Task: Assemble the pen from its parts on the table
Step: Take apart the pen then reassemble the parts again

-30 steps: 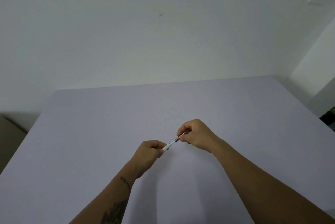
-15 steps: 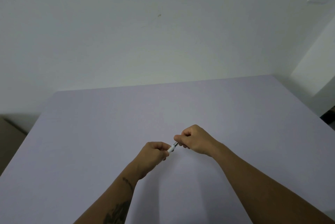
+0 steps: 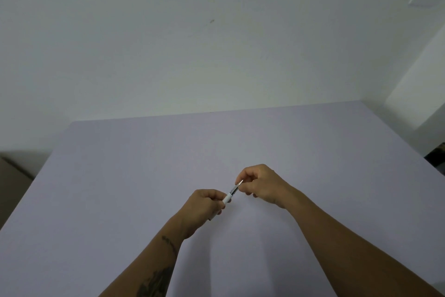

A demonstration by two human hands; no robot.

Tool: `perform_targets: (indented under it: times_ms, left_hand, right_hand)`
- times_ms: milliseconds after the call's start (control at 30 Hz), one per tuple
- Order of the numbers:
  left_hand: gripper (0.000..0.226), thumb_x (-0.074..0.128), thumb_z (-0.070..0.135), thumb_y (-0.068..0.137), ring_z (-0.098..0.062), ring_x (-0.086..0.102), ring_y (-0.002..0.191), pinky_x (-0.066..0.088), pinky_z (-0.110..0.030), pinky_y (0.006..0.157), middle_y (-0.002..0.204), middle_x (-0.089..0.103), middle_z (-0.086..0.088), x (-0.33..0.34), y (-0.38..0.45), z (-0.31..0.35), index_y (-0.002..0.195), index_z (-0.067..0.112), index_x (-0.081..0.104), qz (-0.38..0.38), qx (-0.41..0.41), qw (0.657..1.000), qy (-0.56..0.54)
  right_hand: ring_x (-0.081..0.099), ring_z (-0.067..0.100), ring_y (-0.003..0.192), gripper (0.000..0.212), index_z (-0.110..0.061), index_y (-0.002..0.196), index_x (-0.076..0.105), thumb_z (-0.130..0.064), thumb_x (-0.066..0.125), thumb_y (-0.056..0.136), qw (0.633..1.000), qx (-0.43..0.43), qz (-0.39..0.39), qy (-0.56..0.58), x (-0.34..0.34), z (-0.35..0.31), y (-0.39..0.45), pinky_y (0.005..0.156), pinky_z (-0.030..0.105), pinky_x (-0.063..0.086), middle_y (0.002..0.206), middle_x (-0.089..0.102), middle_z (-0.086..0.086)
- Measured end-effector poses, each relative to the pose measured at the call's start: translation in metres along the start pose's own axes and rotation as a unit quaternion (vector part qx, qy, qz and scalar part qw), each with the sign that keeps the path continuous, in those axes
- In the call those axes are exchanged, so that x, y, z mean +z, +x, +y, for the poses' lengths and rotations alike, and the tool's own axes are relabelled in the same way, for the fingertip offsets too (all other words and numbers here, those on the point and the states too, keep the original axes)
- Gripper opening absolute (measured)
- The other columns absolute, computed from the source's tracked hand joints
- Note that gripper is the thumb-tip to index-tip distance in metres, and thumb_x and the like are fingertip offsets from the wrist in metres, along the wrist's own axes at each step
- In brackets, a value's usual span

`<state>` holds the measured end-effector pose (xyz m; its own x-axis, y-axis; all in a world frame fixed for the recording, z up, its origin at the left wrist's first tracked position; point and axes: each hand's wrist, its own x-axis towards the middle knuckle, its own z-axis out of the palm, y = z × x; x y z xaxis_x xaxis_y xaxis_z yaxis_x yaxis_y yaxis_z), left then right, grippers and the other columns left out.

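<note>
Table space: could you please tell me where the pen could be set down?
Nearly all of the table is bare: the stretch from the hands to the far edge by the wall, and both sides. It is crowded only at the near middle, where the left hand and right hand hold the pen.

One view only, worn on the person's head, looking forward and down across the flat pale lilac table (image 3: 120,188). It sits high and close over the near edge, both bare forearms reaching in from the bottom of the frame. Wide-angle, so the plain white wall (image 3: 168,44) fills the whole upper half, with a room corner at right.
</note>
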<state>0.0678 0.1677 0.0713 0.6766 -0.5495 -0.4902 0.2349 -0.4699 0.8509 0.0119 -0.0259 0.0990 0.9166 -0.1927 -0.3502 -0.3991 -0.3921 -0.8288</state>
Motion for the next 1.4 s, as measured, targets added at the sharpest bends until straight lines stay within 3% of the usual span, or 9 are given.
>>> perform_targets:
  times_ms: [133, 200, 333, 433, 633, 867, 1167, 1300, 1400]
  left_hand:
    - [0.025, 0.054, 0.004, 0.089, -0.021, 0.057, 0.083, 0.047, -0.031, 0.073, 0.089, 0.066, -0.01, 0.002, 0.002, 0.003, 0.099, 0.012, 0.076, -0.001, 0.004, 1.0, -0.01]
    - [0.025, 0.054, 0.004, 0.09, -0.02, 0.058, 0.082, 0.047, -0.031, 0.073, 0.089, 0.066, -0.009, 0.005, 0.002, 0.006, 0.099, 0.012, 0.076, -0.003, 0.006, 1.0, -0.015]
    - [0.025, 0.053, 0.004, 0.091, -0.019, 0.058, 0.082, 0.048, -0.03, 0.074, 0.089, 0.066, -0.008, 0.007, 0.002, 0.008, 0.104, 0.009, 0.074, -0.012, -0.003, 1.0, -0.028]
    - [0.024, 0.054, 0.003, 0.091, -0.019, 0.061, 0.079, 0.051, -0.03, 0.073, 0.087, 0.067, -0.008, 0.005, 0.001, 0.006, 0.104, 0.008, 0.074, -0.023, -0.012, 0.998, -0.056]
    - [0.021, 0.057, 0.003, 0.091, -0.019, 0.068, 0.079, 0.055, -0.028, 0.074, 0.087, 0.071, -0.009, 0.004, 0.001, 0.005, 0.104, 0.006, 0.073, -0.049, -0.023, 0.997, -0.062]
    - [0.022, 0.054, 0.0, 0.092, -0.025, 0.071, 0.089, 0.06, -0.034, 0.082, 0.095, 0.073, -0.014, 0.0, -0.003, 0.011, 0.105, 0.005, 0.072, -0.069, -0.051, 0.992, -0.092]
    - [0.018, 0.056, -0.002, 0.092, -0.026, 0.071, 0.086, 0.061, -0.037, 0.082, 0.091, 0.073, -0.014, 0.0, -0.007, 0.012, 0.099, 0.004, 0.072, -0.077, -0.049, 0.99, -0.109]
    - [0.016, 0.059, -0.002, 0.09, -0.028, 0.071, 0.087, 0.06, -0.04, 0.086, 0.091, 0.073, -0.016, -0.002, -0.008, 0.012, 0.099, 0.002, 0.071, -0.071, -0.047, 0.991, -0.105]
    - [0.013, 0.061, -0.001, 0.089, -0.028, 0.07, 0.086, 0.06, -0.04, 0.086, 0.09, 0.073, -0.015, -0.002, -0.009, 0.013, 0.094, 0.003, 0.072, -0.069, -0.046, 0.992, -0.094]
  right_hand:
    - [0.058, 0.016, 0.068, 0.021, -0.01, 0.077, 0.069, -0.03, 0.068, 0.084, 1.0, 0.001, 0.027, 0.009, 0.005, 0.004, -0.002, 0.066, 0.033, 0.049, 0.072, 0.068, 0.003]
    - [0.06, 0.014, 0.068, 0.021, -0.011, 0.084, 0.07, -0.031, 0.069, 0.084, 0.999, 0.0, 0.032, 0.018, 0.006, 0.005, -0.003, 0.067, 0.032, 0.05, 0.074, 0.069, 0.002]
    - [0.064, 0.015, 0.076, 0.016, -0.019, 0.103, 0.075, -0.016, 0.068, 0.089, 0.992, 0.021, 0.015, 0.127, 0.003, 0.005, -0.005, 0.069, 0.027, 0.052, 0.089, 0.07, 0.004]
    - [0.063, 0.016, 0.08, 0.016, -0.017, 0.096, 0.079, -0.01, 0.065, 0.091, 0.981, 0.046, 0.019, 0.188, 0.004, 0.006, -0.005, 0.071, 0.027, 0.053, 0.092, 0.071, 0.003]
    - [0.064, 0.015, 0.076, 0.017, -0.015, 0.076, 0.066, -0.023, 0.069, 0.091, 0.984, 0.053, 0.051, 0.164, 0.017, 0.007, -0.004, 0.069, 0.028, 0.053, 0.083, 0.067, 0.003]
    - [0.065, 0.015, 0.082, 0.016, -0.014, 0.103, 0.077, -0.019, 0.064, 0.093, 0.987, 0.05, 0.022, 0.154, 0.014, -0.001, -0.004, 0.072, 0.027, 0.054, 0.102, 0.074, 0.009]
    - [0.064, 0.015, 0.078, 0.01, -0.012, 0.085, 0.071, -0.015, 0.064, 0.091, 0.988, 0.058, 0.013, 0.143, 0.018, -0.006, -0.004, 0.071, 0.029, 0.052, 0.087, 0.069, 0.004]
    - [0.064, 0.014, 0.079, 0.015, -0.011, 0.097, 0.077, -0.019, 0.066, 0.091, 0.986, 0.063, 0.007, 0.151, 0.017, -0.007, -0.006, 0.07, 0.027, 0.052, 0.091, 0.073, 0.003]
    - [0.064, 0.014, 0.08, 0.013, -0.012, 0.095, 0.078, -0.017, 0.067, 0.091, 0.985, 0.068, -0.002, 0.157, 0.016, -0.007, -0.008, 0.073, 0.028, 0.053, 0.089, 0.073, 0.001]
